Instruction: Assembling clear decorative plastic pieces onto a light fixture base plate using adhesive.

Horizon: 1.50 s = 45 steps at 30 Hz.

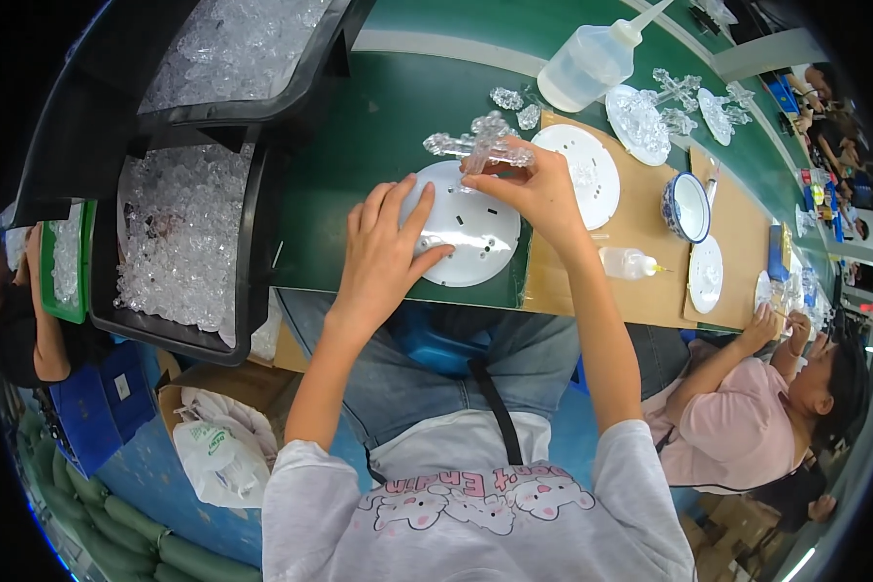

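The right hand (543, 189) has thumb and forefinger pinched on the clear cross-shaped piece (480, 145), which stands over the far part of a white disc (456, 254); whether its foot is seated there, I cannot tell. The left hand (373, 247) grips nothing, its fingers spread over the disc's left side, thumb tip on the face. The piece looks light, stiff and slick, probably brittle at its faceted arms, so the lower stem seems the safest hold. The disc looks thin, rigid and smooth, best steadied flat near its rim. Beyond, on the green table (359, 116), cardboard (558, 286) carries a drop bottle (626, 263) and a bowl (668, 211); a squeeze bottle (584, 73) stands farther off. To the left, a black bin (252, 247) holds clear bits (179, 252); to the right sits a co-worker (742, 422).
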Each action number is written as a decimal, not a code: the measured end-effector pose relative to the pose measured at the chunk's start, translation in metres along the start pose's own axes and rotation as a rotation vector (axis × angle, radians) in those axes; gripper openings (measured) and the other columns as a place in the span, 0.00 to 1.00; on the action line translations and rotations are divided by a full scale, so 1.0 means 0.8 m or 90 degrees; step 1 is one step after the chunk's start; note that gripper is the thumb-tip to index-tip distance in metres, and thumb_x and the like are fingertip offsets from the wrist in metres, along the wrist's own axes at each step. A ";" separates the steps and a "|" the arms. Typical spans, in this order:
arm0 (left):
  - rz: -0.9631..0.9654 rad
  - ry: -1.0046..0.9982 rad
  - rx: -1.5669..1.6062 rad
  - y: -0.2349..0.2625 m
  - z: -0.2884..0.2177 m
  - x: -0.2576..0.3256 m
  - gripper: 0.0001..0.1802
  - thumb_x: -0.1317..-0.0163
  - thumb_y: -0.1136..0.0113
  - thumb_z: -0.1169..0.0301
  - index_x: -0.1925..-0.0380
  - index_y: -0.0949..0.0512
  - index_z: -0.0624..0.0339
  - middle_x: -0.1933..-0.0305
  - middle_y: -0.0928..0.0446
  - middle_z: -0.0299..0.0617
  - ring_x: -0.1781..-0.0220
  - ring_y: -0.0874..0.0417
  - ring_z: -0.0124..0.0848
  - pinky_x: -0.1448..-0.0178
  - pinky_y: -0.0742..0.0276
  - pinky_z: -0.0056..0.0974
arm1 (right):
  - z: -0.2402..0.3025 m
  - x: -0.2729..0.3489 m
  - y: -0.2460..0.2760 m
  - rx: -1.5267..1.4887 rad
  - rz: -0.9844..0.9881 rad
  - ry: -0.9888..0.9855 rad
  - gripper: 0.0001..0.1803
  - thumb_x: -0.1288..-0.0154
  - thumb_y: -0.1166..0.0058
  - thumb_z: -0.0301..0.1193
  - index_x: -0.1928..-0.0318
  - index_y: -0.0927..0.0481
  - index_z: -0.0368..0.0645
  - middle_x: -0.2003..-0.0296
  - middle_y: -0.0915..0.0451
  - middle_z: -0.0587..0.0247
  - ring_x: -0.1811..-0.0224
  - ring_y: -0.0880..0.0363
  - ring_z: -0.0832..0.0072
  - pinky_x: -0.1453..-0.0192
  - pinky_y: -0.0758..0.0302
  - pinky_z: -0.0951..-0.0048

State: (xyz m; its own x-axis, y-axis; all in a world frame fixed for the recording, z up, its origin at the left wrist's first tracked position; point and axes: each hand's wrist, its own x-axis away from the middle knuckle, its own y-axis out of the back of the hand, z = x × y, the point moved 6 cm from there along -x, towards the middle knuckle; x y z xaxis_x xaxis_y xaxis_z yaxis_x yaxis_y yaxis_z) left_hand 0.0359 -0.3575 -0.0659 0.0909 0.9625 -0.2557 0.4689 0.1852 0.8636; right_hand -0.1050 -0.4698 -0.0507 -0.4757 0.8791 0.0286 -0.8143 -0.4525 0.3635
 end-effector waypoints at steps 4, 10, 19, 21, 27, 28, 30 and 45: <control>-0.004 0.004 0.004 -0.001 0.001 0.001 0.34 0.47 0.34 0.58 0.40 0.29 0.57 0.36 0.35 0.46 0.35 0.39 0.45 0.33 0.44 0.47 | 0.000 0.004 0.002 -0.082 0.004 -0.015 0.10 0.46 0.35 0.24 0.62 0.17 0.36 0.66 0.16 0.65 0.66 0.20 0.83 0.60 0.23 0.81; -0.008 0.000 0.016 -0.001 0.004 0.001 0.34 0.47 0.33 0.58 0.40 0.29 0.56 0.36 0.35 0.46 0.35 0.39 0.44 0.34 0.44 0.47 | 0.004 -0.001 -0.006 -0.009 0.048 0.000 0.12 0.46 0.35 0.24 0.61 0.19 0.35 0.66 0.15 0.63 0.66 0.20 0.85 0.62 0.24 0.83; -0.080 0.012 0.089 0.018 0.006 -0.009 0.33 0.49 0.31 0.63 0.42 0.28 0.59 0.39 0.32 0.46 0.35 0.36 0.44 0.34 0.42 0.46 | -0.011 0.002 -0.006 0.006 0.053 0.040 0.11 0.46 0.35 0.24 0.61 0.18 0.38 0.67 0.15 0.65 0.67 0.20 0.85 0.61 0.24 0.82; -0.139 0.026 0.134 0.040 0.002 -0.022 0.32 0.50 0.31 0.66 0.43 0.28 0.60 0.40 0.30 0.46 0.36 0.33 0.44 0.35 0.39 0.45 | -0.010 0.001 -0.008 0.045 0.052 0.079 0.11 0.46 0.36 0.24 0.60 0.18 0.39 0.68 0.15 0.66 0.68 0.20 0.85 0.60 0.24 0.81; -0.124 -0.163 0.304 0.086 -0.050 -0.092 0.22 0.51 0.34 0.78 0.52 0.22 0.60 0.53 0.19 0.43 0.50 0.21 0.38 0.45 0.30 0.37 | 0.002 0.006 -0.002 0.007 0.008 0.093 0.12 0.47 0.34 0.31 0.64 0.21 0.41 0.71 0.16 0.58 0.69 0.16 0.70 0.62 0.22 0.75; -0.139 -0.148 0.295 0.083 -0.050 -0.095 0.16 0.50 0.35 0.79 0.58 0.19 0.61 0.60 0.17 0.41 0.55 0.20 0.36 0.46 0.29 0.37 | 0.004 0.008 -0.001 0.024 0.009 0.098 0.12 0.47 0.34 0.30 0.63 0.21 0.41 0.71 0.16 0.58 0.69 0.16 0.69 0.62 0.22 0.74; -0.120 -0.124 0.308 0.077 -0.046 -0.094 0.15 0.50 0.35 0.80 0.60 0.19 0.61 0.60 0.17 0.42 0.56 0.19 0.36 0.47 0.28 0.36 | 0.008 0.015 -0.003 0.048 0.013 0.091 0.13 0.47 0.35 0.29 0.59 0.19 0.42 0.69 0.16 0.58 0.68 0.16 0.68 0.64 0.22 0.73; 0.011 0.006 0.391 0.062 -0.033 -0.096 0.10 0.45 0.40 0.80 0.61 0.19 0.66 0.61 0.16 0.42 0.60 0.18 0.25 0.52 0.25 0.29 | -0.035 0.261 0.118 0.153 -0.613 -0.029 0.18 0.45 0.36 0.24 0.53 0.23 0.38 0.57 0.21 0.63 0.55 0.24 0.78 0.60 0.29 0.79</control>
State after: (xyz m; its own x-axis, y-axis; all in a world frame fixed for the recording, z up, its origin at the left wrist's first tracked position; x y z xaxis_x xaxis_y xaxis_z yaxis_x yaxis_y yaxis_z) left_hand 0.0293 -0.4168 0.0078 0.0962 0.9666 -0.2373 0.8883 0.0242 0.4587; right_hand -0.2901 -0.3332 -0.0365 0.3704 0.8626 -0.3445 -0.7553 0.4956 0.4289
